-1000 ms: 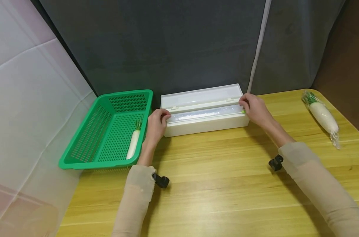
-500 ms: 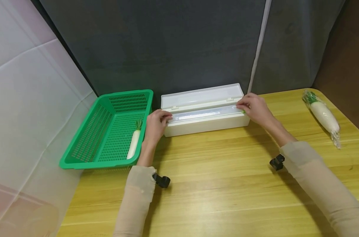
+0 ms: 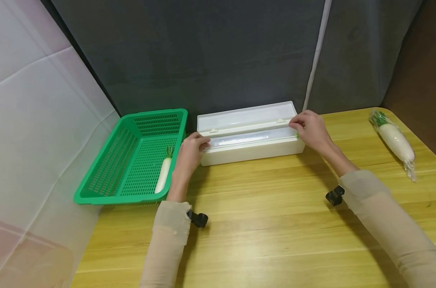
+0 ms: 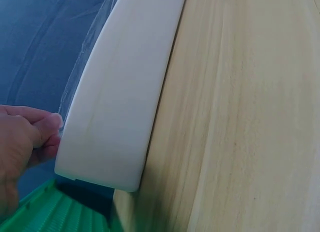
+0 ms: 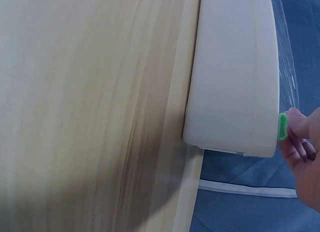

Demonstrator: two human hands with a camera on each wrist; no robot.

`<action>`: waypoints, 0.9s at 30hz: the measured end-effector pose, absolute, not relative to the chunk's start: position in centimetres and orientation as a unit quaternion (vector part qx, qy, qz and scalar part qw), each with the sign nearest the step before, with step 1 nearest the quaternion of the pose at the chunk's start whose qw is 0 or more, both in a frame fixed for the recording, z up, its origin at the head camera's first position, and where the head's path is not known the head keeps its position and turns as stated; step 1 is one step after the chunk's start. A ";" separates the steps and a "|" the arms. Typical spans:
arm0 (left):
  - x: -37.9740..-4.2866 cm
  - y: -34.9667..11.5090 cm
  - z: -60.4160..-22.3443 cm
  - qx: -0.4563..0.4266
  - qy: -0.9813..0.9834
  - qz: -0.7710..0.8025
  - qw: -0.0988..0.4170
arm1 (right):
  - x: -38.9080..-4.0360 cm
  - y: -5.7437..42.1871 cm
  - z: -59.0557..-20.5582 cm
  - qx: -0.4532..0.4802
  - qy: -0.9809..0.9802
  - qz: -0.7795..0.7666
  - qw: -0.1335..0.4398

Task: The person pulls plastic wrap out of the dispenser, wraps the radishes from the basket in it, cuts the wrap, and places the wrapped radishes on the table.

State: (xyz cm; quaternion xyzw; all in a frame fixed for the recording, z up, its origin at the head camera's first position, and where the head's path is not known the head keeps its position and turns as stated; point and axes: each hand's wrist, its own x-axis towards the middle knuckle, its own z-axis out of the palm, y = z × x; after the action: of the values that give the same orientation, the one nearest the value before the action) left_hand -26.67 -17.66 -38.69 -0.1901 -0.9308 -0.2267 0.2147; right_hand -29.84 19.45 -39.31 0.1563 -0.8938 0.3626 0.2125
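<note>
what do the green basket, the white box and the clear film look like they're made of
Green basket: probably moulded plastic with a smooth, faintly shiny finish, judging by its regular slots and rounded rim.
White box: likely hard plastic, smooth with a soft sheen; its rounded edges suggest that, though the exact kind is unclear.
Clear film: apparently thin plastic wrap, see-through and glossy, with fine wrinkles catching light.

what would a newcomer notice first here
The bright green basket on the left likely draws the eye first, a white radish lying inside. Next come the left hand and right hand, pinching clear film at opposite ends of the open white box. A wrapped radish lies at far right.
</note>
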 end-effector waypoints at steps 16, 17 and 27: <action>-27.4 -16.7 -38.4 -0.124 -0.931 -0.226 0.260 | -30.1 19.4 -38.8 0.132 -0.898 0.366 0.206; -27.4 -16.6 -38.3 -0.117 -0.931 -0.226 0.263 | -30.2 19.4 -38.7 0.130 -0.898 0.366 0.205; -27.9 -16.3 -37.1 -0.083 -0.928 -0.226 0.284 | -30.5 19.2 -37.5 0.103 -0.904 0.361 0.205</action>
State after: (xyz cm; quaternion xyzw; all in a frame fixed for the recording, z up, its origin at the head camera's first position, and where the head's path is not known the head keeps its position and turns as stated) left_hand -27.93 -16.25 -37.15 -0.0831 -0.9282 -0.2256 0.2839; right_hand -30.48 19.16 -37.53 0.1033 -0.9039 0.3611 0.2047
